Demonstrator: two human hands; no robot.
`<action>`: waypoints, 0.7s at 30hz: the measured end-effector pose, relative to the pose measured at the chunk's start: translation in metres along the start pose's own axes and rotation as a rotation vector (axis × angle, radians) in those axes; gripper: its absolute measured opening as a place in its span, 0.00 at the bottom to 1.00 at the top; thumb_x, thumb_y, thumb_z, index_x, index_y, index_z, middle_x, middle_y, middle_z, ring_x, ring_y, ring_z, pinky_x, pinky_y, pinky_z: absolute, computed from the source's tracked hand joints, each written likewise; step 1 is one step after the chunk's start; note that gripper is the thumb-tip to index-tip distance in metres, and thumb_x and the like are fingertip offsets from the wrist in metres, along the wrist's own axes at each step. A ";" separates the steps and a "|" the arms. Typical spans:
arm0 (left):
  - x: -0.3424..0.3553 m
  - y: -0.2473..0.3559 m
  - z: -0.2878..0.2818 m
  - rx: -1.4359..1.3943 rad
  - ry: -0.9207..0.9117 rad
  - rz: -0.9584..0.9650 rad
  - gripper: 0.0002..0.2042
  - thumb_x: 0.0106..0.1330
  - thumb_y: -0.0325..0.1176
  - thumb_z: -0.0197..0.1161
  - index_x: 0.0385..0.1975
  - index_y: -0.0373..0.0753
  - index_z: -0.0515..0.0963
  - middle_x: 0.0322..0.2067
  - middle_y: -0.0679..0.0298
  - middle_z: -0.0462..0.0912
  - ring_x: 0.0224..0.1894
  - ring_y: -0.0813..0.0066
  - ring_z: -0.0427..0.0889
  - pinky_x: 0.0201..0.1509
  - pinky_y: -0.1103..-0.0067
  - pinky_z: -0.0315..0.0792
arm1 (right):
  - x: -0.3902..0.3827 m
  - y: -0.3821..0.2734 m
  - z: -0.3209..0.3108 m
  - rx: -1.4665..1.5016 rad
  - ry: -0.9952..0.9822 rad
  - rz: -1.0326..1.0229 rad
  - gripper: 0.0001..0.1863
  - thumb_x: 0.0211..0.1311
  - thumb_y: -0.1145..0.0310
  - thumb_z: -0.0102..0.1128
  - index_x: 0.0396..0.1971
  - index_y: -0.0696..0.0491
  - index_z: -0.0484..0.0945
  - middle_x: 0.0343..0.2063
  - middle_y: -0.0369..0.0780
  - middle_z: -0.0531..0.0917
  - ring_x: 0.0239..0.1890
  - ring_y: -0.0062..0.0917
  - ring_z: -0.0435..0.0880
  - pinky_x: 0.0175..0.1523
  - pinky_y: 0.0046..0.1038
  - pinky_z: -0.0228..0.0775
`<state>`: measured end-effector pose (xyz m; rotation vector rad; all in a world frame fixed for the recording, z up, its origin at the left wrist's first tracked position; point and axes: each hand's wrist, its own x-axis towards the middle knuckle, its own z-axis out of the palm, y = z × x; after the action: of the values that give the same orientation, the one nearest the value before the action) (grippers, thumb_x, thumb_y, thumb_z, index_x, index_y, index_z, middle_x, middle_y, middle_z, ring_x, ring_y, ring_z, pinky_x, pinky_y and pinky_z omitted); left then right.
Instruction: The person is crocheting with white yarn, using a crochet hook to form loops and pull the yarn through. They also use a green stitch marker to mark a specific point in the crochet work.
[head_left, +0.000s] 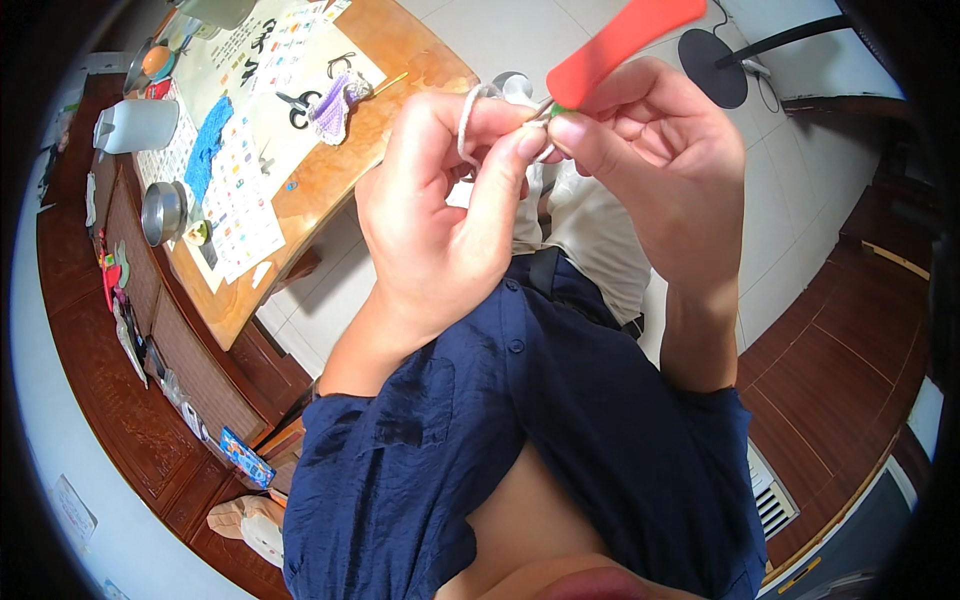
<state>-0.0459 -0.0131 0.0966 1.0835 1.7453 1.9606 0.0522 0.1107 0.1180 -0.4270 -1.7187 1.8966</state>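
Note:
My right hand [665, 160] grips a crochet hook [625, 48] by its wide, flat red handle, which points up and to the right. Its tip meets the fingertips of my left hand [440, 205]. White yarn [470, 125] loops over my left index finger and runs to the pinch between that finger and the thumb. A small bit of white yarn work [541, 122] shows there, mostly covered by the fingers. Something small and green [558, 109] sits beside the hook's shaft; I cannot tell what it is. Both hands are closed and nearly touching, raised above my lap.
On the wooden table [425, 60] at the left lie black scissors [296, 108], a purple and white crocheted piece [335, 110], a thin yellow stick [390, 84] and a blue knitted strip [208, 150]. A metal cup [163, 213] and white jug [140, 126] stand near its left edge.

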 end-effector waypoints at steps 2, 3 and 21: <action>-0.001 0.000 -0.002 0.201 -0.016 0.106 0.05 0.66 0.18 0.59 0.39 0.30 0.72 0.29 0.62 0.80 0.27 0.84 0.77 0.30 0.89 0.71 | -0.001 0.000 0.000 0.014 0.003 0.007 0.09 0.58 0.83 0.64 0.39 0.64 0.77 0.32 0.40 0.82 0.34 0.16 0.82 0.37 0.16 0.73; -0.002 -0.002 -0.004 0.201 -0.016 0.106 0.05 0.66 0.18 0.59 0.39 0.30 0.72 0.29 0.62 0.80 0.27 0.84 0.77 0.30 0.89 0.71 | -0.001 -0.002 0.001 0.014 0.003 0.006 0.09 0.58 0.83 0.64 0.39 0.64 0.77 0.32 0.40 0.82 0.34 0.16 0.82 0.37 0.16 0.73; 0.005 -0.014 -0.012 0.616 0.031 0.733 0.15 0.59 0.14 0.65 0.44 0.31 0.72 0.30 0.52 0.85 0.28 0.67 0.84 0.30 0.80 0.76 | 0.000 0.016 -0.007 0.122 -0.145 -0.086 0.09 0.60 0.81 0.62 0.40 0.61 0.75 0.32 0.44 0.84 0.32 0.22 0.85 0.36 0.18 0.75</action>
<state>-0.0613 -0.0152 0.0850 2.1581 2.2597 1.7911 0.0535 0.1155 0.1009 -0.1695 -1.6712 1.9985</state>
